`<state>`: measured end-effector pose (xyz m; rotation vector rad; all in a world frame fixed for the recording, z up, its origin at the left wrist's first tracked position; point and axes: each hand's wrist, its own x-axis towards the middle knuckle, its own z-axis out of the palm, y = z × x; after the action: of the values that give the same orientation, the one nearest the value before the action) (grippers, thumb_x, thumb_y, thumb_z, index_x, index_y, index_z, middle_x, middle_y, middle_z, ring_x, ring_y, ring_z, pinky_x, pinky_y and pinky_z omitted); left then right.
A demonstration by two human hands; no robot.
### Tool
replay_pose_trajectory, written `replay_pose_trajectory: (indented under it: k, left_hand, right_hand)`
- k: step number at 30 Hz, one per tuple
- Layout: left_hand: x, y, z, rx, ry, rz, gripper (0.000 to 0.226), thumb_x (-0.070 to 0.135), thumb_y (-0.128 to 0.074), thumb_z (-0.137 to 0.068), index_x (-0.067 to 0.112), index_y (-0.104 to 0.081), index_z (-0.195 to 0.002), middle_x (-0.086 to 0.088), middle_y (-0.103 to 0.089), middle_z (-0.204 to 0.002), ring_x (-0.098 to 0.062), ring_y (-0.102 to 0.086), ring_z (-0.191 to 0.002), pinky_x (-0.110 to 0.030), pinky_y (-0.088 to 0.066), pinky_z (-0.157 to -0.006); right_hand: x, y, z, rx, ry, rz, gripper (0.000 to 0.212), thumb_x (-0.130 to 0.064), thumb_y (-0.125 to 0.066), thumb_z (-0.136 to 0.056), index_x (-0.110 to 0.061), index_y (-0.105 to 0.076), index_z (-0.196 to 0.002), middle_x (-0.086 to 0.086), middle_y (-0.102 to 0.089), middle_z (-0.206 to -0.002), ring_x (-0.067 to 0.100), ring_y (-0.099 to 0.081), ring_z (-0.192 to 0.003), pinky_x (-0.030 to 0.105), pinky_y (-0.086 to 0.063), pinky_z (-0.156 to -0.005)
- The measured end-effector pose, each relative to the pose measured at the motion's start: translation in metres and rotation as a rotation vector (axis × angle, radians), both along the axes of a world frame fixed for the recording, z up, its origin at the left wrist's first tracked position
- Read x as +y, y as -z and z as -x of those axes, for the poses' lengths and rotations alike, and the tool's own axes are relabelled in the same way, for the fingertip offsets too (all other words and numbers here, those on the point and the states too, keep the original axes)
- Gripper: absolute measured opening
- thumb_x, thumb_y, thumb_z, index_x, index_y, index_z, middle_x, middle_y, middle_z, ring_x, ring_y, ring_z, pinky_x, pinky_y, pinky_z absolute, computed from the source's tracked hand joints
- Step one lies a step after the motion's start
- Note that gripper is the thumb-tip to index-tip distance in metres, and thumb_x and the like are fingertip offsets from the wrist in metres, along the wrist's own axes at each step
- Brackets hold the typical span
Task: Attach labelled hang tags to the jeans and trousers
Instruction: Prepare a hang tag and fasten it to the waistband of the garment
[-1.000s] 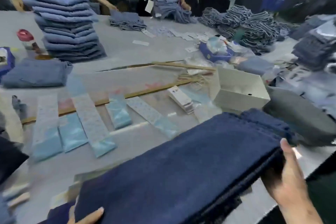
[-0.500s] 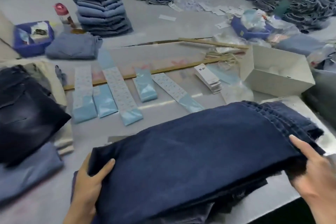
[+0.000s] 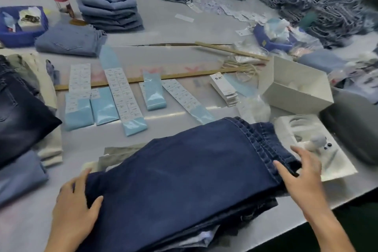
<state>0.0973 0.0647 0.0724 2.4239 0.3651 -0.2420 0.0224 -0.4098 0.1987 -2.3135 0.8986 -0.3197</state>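
We're steadying the folded dark jeans (image 3: pixel 184 174) lying on the near bench (image 3: pixel 167 24), left hand (image 3: pixel 74 208) gripping their edge, right hand (image 3: pixel 300 172) resting loose-fingered at the waistband, judging them heavy, floppy, best taken there.

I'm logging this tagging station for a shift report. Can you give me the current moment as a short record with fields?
setting: grey work table with folded denim all round
main item: dark blue jeans, folded, on a stack at the near edge
left hand: grips the stack's left end
right hand: fingers spread at the waistband end
labels: sticker strips laid in a row behind the jeans
hang tags: small white pile, untouched
tag on jeans: none visible
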Motion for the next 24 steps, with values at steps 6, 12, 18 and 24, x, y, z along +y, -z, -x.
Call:
replay_pose_trajectory:
  k: [6,12,18,24]
  left_hand:
    - [-0.166,-0.042,-0.029,-0.261,0.486,0.102,0.043,0.035,-0.059,-0.100,0.032,-0.053,-0.142,-0.005,-0.036,-0.158,-0.030,-0.032,-0.148,-0.050,-0.015,-0.125]
    - [-0.279,-0.097,-0.078,-0.339,0.632,0.636,0.044,0.043,-0.053,-0.102,0.026,-0.050,-0.143,0.013,-0.045,-0.151,-0.005,-0.040,-0.139,-0.038,-0.031,-0.119]
    - [-0.316,-0.153,-0.136,-0.141,0.997,0.403,0.035,0.056,-0.059,-0.096,0.041,-0.062,-0.128,0.015,-0.066,-0.126,-0.008,-0.064,-0.108,-0.037,-0.052,-0.097]
    - [-0.349,-0.127,-0.084,-0.311,1.313,0.189,0.044,0.063,-0.054,-0.095,0.042,-0.052,-0.133,0.013,-0.054,-0.128,-0.010,-0.051,-0.112,-0.035,-0.047,-0.089]
  right_hand:
    - [0.023,-0.020,-0.016,0.266,-0.093,0.235,0.050,-0.076,-0.051,-0.080,-0.031,-0.065,-0.096,-0.008,-0.051,-0.107,0.022,-0.045,-0.109,0.046,-0.044,-0.096]
    - [0.075,-0.046,-0.006,-0.017,-0.255,0.529,0.027,-0.007,-0.083,-0.074,-0.018,-0.068,-0.093,-0.002,-0.065,-0.096,0.023,-0.061,-0.103,0.053,-0.044,-0.105]
    - [0.144,-0.016,0.020,-0.056,-0.547,0.482,0.024,-0.002,-0.066,-0.057,-0.024,-0.067,-0.066,-0.010,-0.064,-0.070,0.014,-0.064,-0.066,0.024,-0.054,-0.061]
    - [0.120,-0.011,0.023,-0.038,-0.738,0.150,0.028,-0.042,-0.049,-0.103,-0.032,-0.074,-0.094,-0.019,-0.072,-0.099,0.003,-0.067,-0.096,0.028,-0.055,-0.090]
